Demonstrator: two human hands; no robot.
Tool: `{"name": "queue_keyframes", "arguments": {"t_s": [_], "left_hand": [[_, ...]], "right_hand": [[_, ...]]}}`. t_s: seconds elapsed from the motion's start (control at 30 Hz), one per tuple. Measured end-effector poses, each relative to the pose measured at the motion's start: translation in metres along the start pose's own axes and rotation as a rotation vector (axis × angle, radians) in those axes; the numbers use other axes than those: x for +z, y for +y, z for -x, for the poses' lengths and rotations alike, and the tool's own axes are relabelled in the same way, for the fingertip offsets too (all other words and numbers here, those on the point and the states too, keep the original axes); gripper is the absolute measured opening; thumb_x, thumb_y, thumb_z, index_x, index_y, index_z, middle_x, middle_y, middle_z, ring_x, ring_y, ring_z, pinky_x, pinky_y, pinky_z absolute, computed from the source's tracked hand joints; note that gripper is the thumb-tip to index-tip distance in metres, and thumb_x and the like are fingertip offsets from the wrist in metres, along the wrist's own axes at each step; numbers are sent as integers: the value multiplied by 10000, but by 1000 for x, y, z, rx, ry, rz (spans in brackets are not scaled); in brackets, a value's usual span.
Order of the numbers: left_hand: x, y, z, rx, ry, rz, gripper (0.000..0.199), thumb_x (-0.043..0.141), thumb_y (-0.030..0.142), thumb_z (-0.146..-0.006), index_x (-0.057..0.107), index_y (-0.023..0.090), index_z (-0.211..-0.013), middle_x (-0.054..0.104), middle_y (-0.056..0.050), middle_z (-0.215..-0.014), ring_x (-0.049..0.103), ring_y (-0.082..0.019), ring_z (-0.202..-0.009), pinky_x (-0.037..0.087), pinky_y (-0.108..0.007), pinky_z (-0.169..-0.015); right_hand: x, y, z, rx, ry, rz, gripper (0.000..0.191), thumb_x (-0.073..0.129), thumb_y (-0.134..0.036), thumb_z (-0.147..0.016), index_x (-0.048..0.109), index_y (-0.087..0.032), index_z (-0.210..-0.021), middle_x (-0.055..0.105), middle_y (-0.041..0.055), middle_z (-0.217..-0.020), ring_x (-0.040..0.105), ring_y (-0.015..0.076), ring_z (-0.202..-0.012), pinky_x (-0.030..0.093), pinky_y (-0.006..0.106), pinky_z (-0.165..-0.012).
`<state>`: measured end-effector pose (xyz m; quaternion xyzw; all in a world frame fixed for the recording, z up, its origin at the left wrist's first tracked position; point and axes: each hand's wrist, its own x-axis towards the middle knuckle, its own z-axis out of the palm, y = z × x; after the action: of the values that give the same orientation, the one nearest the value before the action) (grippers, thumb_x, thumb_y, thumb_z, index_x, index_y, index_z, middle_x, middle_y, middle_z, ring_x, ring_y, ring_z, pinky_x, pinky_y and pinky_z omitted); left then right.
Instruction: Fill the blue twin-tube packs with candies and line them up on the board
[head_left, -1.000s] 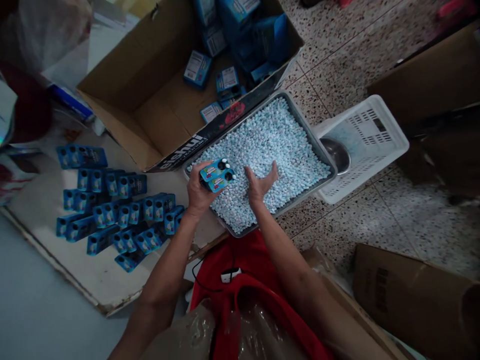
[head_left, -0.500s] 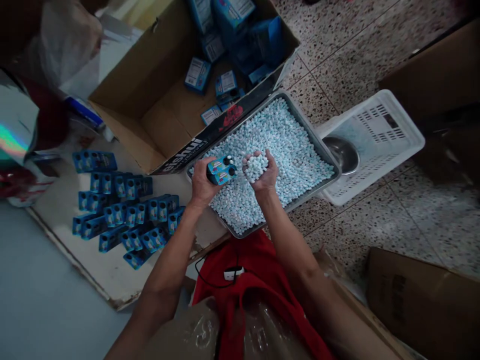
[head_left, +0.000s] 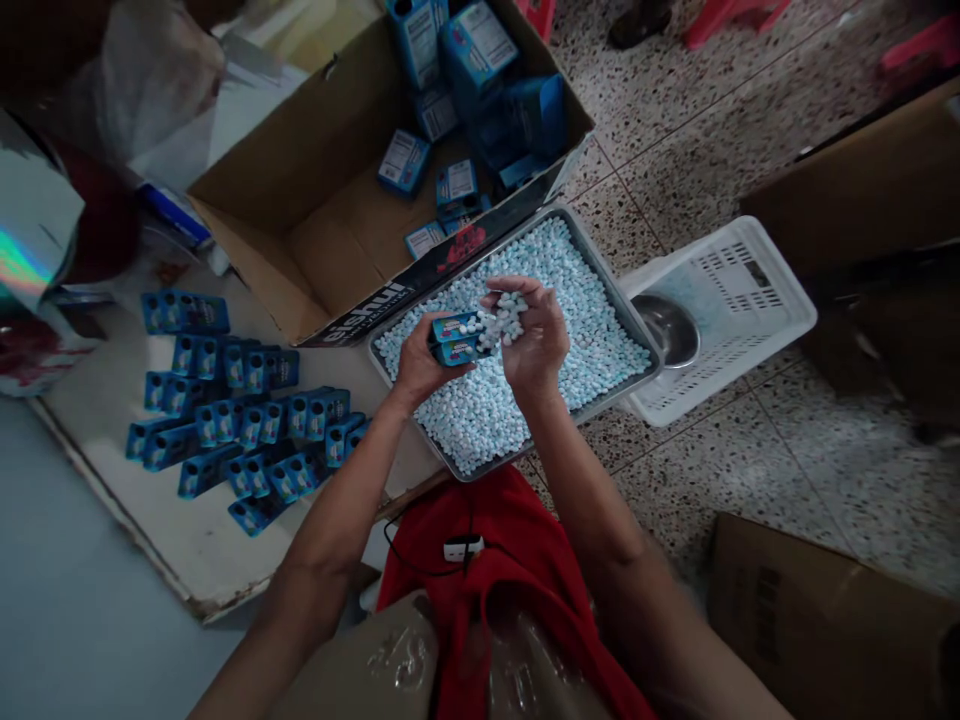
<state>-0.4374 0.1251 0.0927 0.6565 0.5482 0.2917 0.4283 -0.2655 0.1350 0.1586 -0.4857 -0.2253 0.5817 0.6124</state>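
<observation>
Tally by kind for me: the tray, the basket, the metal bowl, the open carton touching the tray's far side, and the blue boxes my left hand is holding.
Grey tray: 1
White basket: 1
Metal bowl: 1
Open carton: 1
Blue boxes in left hand: 2
Total: 6

To your right, a white perforated basket holds a metal bowl above the speckled floor. Lower right of you is a brown carton. Pink-red stool legs show at the top, beside a dark shoe. Upper left of you, you see clear plastic wrapping and a blue-and-white packet.
</observation>
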Motion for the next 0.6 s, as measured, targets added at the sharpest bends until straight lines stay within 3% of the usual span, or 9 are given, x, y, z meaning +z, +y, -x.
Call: {"name": "queue_keyframes", "arguments": {"t_s": [0.17, 0.3, 0.4, 0.5, 0.6], "left_hand": [[9, -8, 1, 36, 20, -9, 780, 983, 310, -594, 632, 238, -1287, 757, -46, -1235, 751, -278, -1112, 595, -386, -995], [12, -16, -3, 124, 47, -21, 743, 968, 352, -647, 622, 261, -1298, 732, -67, -1291, 726, -293, -1178, 587, -430, -1039], [9, -20, -4, 169, 113, -48, 717, 967, 432, -687, 613, 260, -1286, 712, -84, -1274, 708, -294, -1184, 585, -453, -1037], [4, -24, 1, 230, 129, -43, 748, 977, 536, -673, 617, 252, -1264, 697, -95, -1248, 700, -301, -1164, 586, -474, -1016], [0, -26, 12, 187, 150, -6, 813, 962, 622, -663, 597, 270, -1298, 694, -85, -1222, 708, -295, -1116, 599, -468, -961]], "right_hand": [[-6, 13, 1, -97, -87, -9, 560, 445, -779, -971, 723, -293, -951, 728, 44, -1003, 708, 234, -1064, 546, 463, -1090], [-19, 23, 11, -273, -220, 157, 559, 416, -724, -1024, 772, -308, -918, 765, 37, -1102, 688, 258, -1180, 478, 508, -1184], [-51, 24, 4, -328, -310, 365, 550, 382, -663, -1062, 803, -332, -937, 757, 16, -1255, 651, 271, -1290, 441, 555, -1221], [-99, 29, -35, -350, -163, 677, 502, 466, -668, -1036, 810, -306, -992, 721, 57, -1311, 624, 290, -1306, 437, 573, -1206], [-137, 52, -88, -336, -36, 1053, 577, 475, -713, -1011, 781, -251, -1169, 647, 123, -1432, 533, 313, -1400, 377, 569, -1240]]}}
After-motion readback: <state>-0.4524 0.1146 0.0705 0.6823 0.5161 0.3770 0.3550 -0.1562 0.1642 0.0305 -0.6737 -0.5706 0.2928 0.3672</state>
